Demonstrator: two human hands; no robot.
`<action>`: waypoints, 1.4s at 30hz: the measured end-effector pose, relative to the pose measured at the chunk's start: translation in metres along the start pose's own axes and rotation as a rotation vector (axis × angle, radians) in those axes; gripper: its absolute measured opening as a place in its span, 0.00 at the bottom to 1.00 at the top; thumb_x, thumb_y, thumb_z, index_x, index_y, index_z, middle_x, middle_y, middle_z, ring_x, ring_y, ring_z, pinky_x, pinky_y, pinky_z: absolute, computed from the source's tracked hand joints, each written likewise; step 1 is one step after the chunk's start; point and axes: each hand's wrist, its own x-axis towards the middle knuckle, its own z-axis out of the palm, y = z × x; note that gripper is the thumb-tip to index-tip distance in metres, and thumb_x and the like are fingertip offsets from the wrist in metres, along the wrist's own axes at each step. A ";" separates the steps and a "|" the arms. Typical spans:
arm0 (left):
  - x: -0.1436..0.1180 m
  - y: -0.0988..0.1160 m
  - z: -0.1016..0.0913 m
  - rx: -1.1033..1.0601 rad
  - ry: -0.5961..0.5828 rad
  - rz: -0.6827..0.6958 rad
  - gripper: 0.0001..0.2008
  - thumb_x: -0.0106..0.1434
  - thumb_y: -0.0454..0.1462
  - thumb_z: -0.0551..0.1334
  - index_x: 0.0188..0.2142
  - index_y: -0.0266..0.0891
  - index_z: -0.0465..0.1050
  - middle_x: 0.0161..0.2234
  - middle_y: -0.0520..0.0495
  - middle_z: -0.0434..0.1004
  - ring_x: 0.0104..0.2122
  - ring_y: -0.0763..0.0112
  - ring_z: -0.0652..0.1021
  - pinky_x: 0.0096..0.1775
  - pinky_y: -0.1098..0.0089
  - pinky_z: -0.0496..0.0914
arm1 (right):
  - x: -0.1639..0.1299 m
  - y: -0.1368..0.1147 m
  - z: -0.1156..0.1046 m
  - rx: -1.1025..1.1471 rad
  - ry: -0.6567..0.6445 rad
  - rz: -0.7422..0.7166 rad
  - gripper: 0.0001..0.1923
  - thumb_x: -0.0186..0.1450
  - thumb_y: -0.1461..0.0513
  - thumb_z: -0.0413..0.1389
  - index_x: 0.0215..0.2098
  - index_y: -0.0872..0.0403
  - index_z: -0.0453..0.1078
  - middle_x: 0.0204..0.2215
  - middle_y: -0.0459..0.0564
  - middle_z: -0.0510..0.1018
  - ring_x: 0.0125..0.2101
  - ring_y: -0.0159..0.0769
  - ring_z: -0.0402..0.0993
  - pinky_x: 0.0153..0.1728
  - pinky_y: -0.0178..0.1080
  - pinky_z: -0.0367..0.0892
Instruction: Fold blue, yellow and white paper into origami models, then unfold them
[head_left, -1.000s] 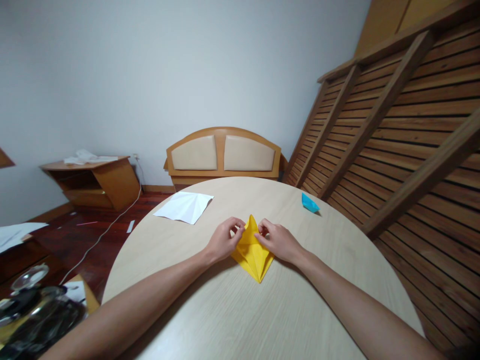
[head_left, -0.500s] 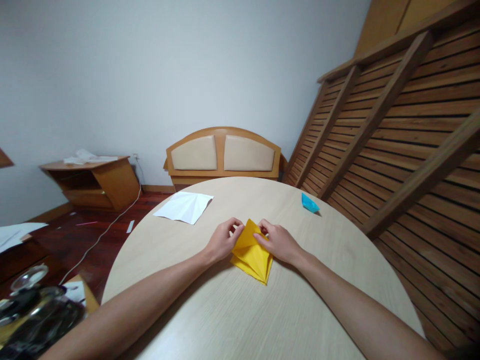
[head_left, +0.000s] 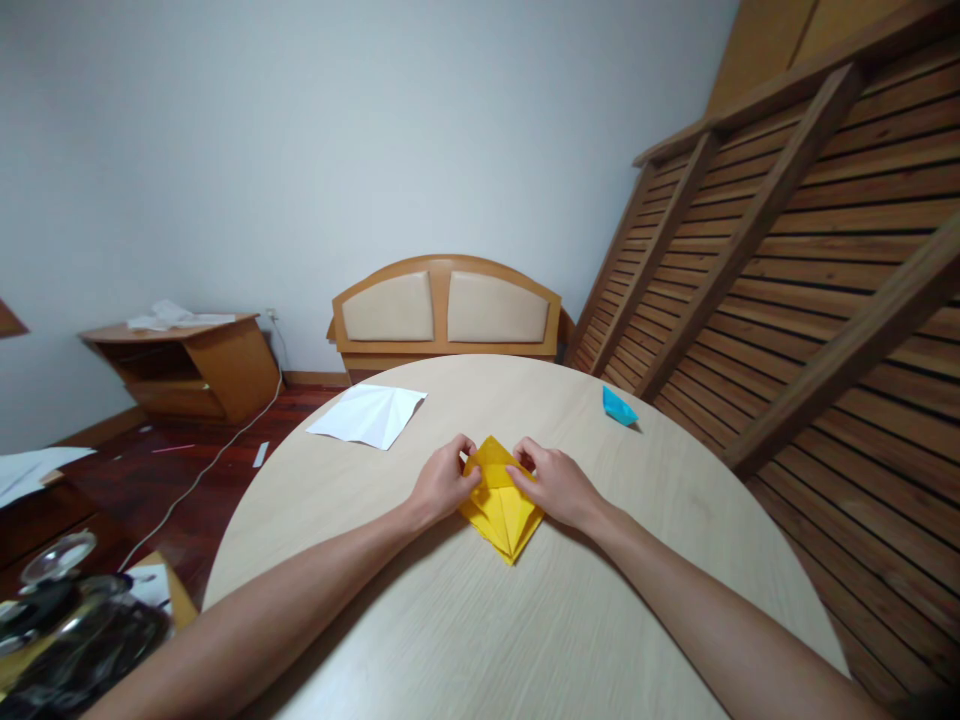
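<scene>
A yellow folded paper (head_left: 507, 520), diamond-shaped with several layers and creases, is held just over the middle of the round table (head_left: 450, 640). My left hand (head_left: 444, 480) pinches its left edge between thumb and fingers. On the opposite edge, my right hand (head_left: 555, 484) grips it with the thumb lying on top. The paper's upper corner points away from me and its lower corner toward me. Some fingertips are hidden behind the paper.
A creased white paper sheet (head_left: 367, 414) lies at the table's far left. Toward the far right edge sits a small blue folded paper (head_left: 619, 406). A wooden slatted frame (head_left: 750, 330) leans on the right. Beyond the table stands a headboard (head_left: 448, 345).
The yellow paper has turned slightly, so its lower corner has swung left and it now sits more squarely between my hands. Both hands keep hold of it.
</scene>
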 end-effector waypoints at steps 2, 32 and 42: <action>0.000 -0.001 0.001 -0.012 0.015 0.001 0.07 0.56 0.30 0.59 0.34 0.40 0.64 0.24 0.57 0.69 0.23 0.73 0.71 0.28 0.74 0.61 | 0.000 -0.001 0.001 0.000 -0.003 0.000 0.03 0.67 0.60 0.54 0.36 0.50 0.64 0.30 0.46 0.77 0.30 0.35 0.73 0.33 0.35 0.60; -0.006 0.008 -0.001 0.030 -0.031 0.099 0.07 0.62 0.41 0.61 0.35 0.40 0.71 0.25 0.53 0.74 0.24 0.71 0.73 0.31 0.71 0.65 | 0.000 -0.004 0.006 0.263 -0.003 0.021 0.10 0.70 0.55 0.51 0.35 0.52 0.68 0.32 0.47 0.79 0.31 0.35 0.75 0.33 0.35 0.65; -0.004 0.005 0.000 -0.038 -0.045 0.068 0.10 0.64 0.41 0.58 0.34 0.37 0.73 0.30 0.48 0.78 0.27 0.70 0.75 0.32 0.71 0.67 | 0.003 0.009 0.014 0.510 0.001 -0.028 0.06 0.65 0.61 0.56 0.39 0.54 0.70 0.35 0.49 0.78 0.37 0.37 0.76 0.40 0.39 0.70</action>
